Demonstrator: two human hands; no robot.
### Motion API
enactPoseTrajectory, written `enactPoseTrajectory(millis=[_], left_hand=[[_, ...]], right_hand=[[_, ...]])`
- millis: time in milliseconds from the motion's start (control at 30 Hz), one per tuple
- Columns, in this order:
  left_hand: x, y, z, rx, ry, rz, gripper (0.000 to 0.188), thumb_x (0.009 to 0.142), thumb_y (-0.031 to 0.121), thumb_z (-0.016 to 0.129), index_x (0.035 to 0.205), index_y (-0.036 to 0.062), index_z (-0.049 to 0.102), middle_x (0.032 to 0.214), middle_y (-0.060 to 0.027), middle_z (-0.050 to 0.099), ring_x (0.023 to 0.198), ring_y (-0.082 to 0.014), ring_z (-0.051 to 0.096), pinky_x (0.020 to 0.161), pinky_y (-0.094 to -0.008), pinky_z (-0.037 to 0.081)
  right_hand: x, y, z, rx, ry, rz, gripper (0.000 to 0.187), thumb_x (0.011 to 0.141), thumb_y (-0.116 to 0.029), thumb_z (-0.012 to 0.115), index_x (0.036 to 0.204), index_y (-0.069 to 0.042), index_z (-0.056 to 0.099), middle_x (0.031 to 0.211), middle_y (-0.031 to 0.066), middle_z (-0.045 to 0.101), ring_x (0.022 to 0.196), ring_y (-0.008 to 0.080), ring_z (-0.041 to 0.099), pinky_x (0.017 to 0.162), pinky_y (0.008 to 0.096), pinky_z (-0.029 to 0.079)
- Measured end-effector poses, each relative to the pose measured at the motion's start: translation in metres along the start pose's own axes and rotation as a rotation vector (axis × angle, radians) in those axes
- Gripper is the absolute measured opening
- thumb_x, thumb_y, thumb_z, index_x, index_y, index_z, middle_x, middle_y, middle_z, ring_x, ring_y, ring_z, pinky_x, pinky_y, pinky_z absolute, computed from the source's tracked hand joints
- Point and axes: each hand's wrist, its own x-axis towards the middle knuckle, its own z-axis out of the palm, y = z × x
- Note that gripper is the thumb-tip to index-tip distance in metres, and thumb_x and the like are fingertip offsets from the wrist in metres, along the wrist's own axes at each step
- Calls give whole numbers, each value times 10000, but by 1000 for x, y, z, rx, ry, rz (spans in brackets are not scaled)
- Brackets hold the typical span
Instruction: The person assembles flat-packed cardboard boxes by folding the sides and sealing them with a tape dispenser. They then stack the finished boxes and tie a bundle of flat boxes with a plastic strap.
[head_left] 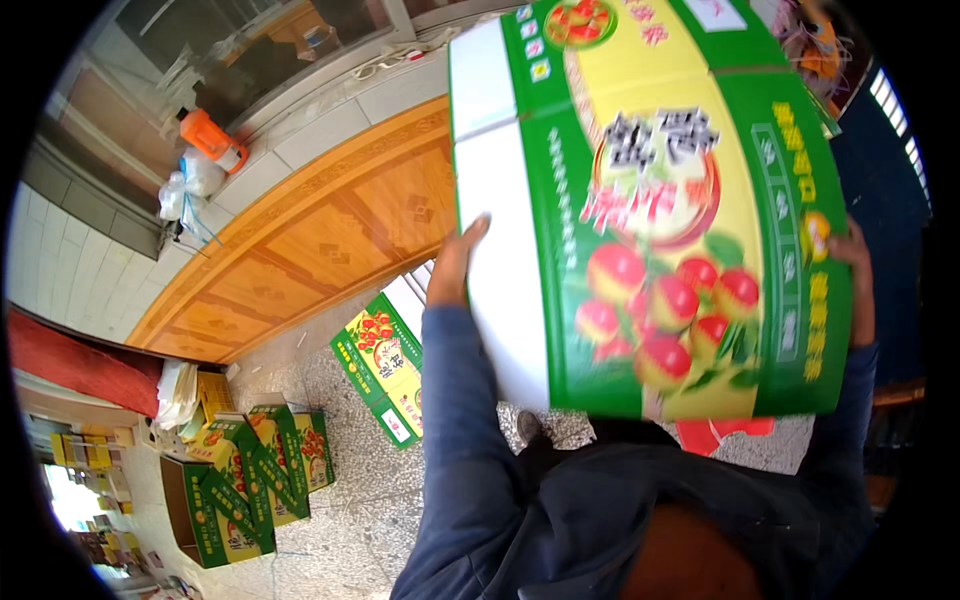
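A large fruit carton is raised in front of me, green and yellow with red fruit printed on it and a white strip down its left side. It looks like a folded, flattened box, slightly bowed. My left hand grips its left edge, with the thumb lying on the white strip. At the opposite edge my right hand holds on, its fingers partly hidden by the board. Below and left of the raised carton, another flat carton of the same print lies on the speckled floor.
Several opened cartons stand together on the floor at lower left. An orange-wood panel runs beneath a tiled sill that carries an orange bottle-shaped object and a plastic bag. Something red shows behind the raised carton's lower edge.
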Motion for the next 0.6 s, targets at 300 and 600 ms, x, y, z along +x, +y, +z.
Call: enactPoseTrajectory(millis=[300,600], left_hand=[[-197,-77,-201,-360,466,-107,438,892,245,595,1195,-62,518,1021,-169,647,831,-247,659,743,-362,552],[-194,-224,-359,276,749,-418,540,857,365,674,1120,-95,572,882,-112,645,661,-233,599,644,-351,496]], right_hand=[[9,46,255,229,-110,254,618,650,-37,692,1235,75,528,1065,165,664,867,202,674,772,281,541],[59,220,452,-399,-308,351,671,709,-239,739,1251,85,513,1243,231,587,1008,322,647,904,371,501]])
